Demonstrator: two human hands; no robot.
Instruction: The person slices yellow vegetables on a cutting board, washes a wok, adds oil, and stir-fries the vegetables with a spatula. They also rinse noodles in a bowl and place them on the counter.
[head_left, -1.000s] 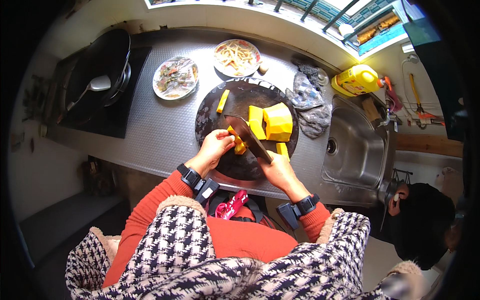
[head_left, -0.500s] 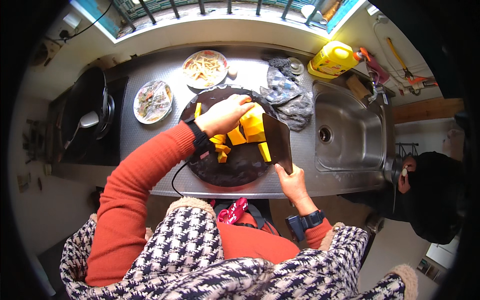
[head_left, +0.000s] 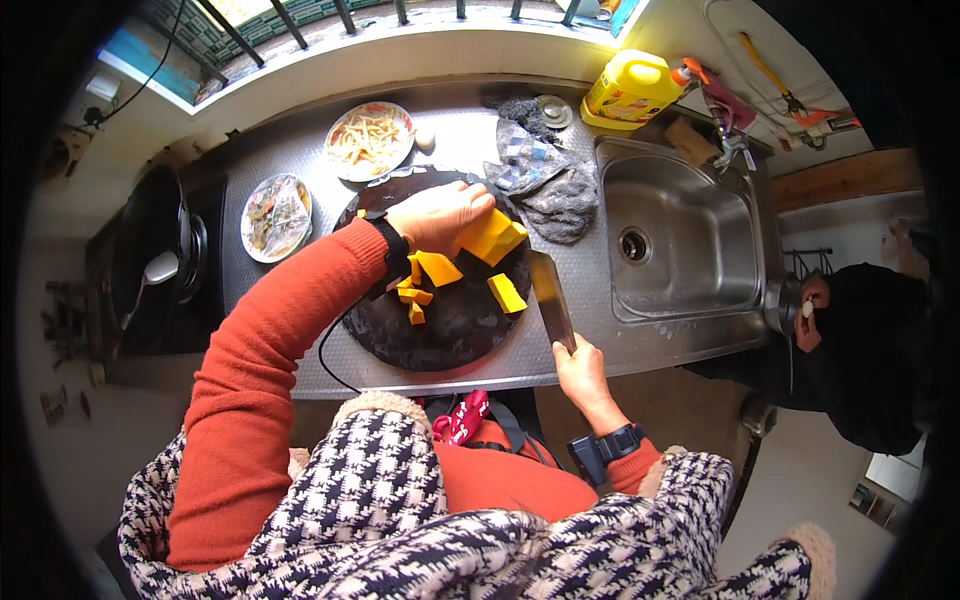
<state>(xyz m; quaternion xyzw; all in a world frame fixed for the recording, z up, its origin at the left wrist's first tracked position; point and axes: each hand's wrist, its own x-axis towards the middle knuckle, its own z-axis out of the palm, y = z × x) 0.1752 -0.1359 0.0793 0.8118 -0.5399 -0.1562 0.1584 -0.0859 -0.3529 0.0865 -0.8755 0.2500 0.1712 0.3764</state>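
Observation:
My left hand point(head_left: 441, 217) is closed on a large chunk of pumpkin point(head_left: 492, 238) over the round dark chopping board point(head_left: 430, 340). In my right hand point(head_left: 582, 371) is the handle of a cleaver point(head_left: 551, 302). Its blade, seen nearly edge-on, is off to the right of the chunk, by the board's right edge. One thick orange piece point(head_left: 507, 294) lies by itself below the chunk. Several smaller cut pieces point(head_left: 414, 296) and a flat slice point(head_left: 438, 268) rest below my left hand, partly hidden by my wrist.
Beyond the board stand a plate of pale strips point(head_left: 368, 141), an egg point(head_left: 425, 138) and a covered bowl point(head_left: 276, 218). Crumpled plastic bags point(head_left: 555, 195) lie between board and sink point(head_left: 690, 235). A yellow jug point(head_left: 628, 90) is behind. Another person's hands point(head_left: 811, 312) hold something small.
The cleaver has come away from the pumpkin chunk toward the right and turned more edge-on. My left hand has tilted the chunk on the board. The whole view has shifted slightly.

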